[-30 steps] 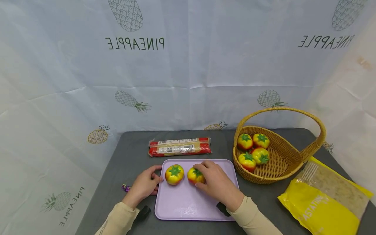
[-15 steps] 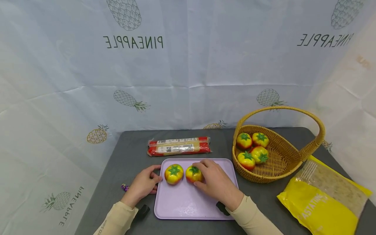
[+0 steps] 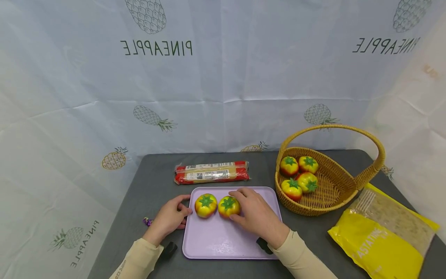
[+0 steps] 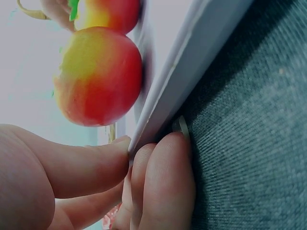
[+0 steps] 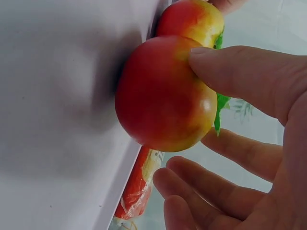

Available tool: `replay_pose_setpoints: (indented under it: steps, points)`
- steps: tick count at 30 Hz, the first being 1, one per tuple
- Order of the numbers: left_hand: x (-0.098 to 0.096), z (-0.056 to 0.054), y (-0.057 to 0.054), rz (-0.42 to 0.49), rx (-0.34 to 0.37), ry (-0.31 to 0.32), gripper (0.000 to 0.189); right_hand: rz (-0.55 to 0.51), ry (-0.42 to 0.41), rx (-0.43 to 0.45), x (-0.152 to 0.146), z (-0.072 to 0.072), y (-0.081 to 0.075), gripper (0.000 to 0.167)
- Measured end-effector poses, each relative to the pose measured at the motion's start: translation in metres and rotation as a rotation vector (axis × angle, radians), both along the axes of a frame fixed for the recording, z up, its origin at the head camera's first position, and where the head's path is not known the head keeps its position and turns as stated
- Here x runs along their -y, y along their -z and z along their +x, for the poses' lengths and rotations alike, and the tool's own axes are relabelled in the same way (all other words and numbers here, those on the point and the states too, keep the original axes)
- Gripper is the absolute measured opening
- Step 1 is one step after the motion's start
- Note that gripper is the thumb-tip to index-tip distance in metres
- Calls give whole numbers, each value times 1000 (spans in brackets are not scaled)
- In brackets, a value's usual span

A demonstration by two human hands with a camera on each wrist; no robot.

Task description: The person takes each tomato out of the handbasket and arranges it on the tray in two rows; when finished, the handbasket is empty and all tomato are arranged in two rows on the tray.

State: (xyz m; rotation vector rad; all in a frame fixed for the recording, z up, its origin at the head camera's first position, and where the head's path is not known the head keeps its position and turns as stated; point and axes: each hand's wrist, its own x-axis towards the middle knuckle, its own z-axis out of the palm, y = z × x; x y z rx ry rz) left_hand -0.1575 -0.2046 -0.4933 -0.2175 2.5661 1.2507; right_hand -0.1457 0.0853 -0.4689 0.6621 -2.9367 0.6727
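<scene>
On a pale purple tray (image 3: 223,244), two yellow-and-red tomatoes with green leafy tops sit side by side near the far edge. My left hand (image 3: 168,219) pinches the tray's left rim, thumb on top and fingertips below, as the left wrist view shows. Close to that hand is the left tomato (image 3: 205,205). My right hand (image 3: 257,214) holds the right tomato (image 3: 229,207) from its right side. In the right wrist view, its thumb presses on this tomato (image 5: 160,96) and the index finger lies at the far side; the other fingers stay off it.
A wicker basket (image 3: 336,195) with several similar tomatoes stands right of the tray. A red-ended noodle packet (image 3: 211,173) lies behind the tray. At the right lies a yellow bag (image 3: 386,248), and a small purple wrapped item (image 3: 148,221) is beyond my left wrist.
My right hand has slid the right tomato slightly left, narrowing the gap to the other tomato almost to nothing. My left hand keeps its grip on the tray rim.
</scene>
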Motion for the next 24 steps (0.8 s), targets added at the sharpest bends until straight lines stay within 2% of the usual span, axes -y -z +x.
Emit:
replay_pose_setpoints:
  steps: [16,21,24]
  points:
    - [-5,-6,-4,7,6,28,57,-23,3,18,-14,2,-12,67]
    - [-2,-5,-2,19,15,24,57,-56,58,30,-40,6,-27,65]
    - [1,-3,-1,22,19,20,57,-37,82,-15,-65,6,-35,63]
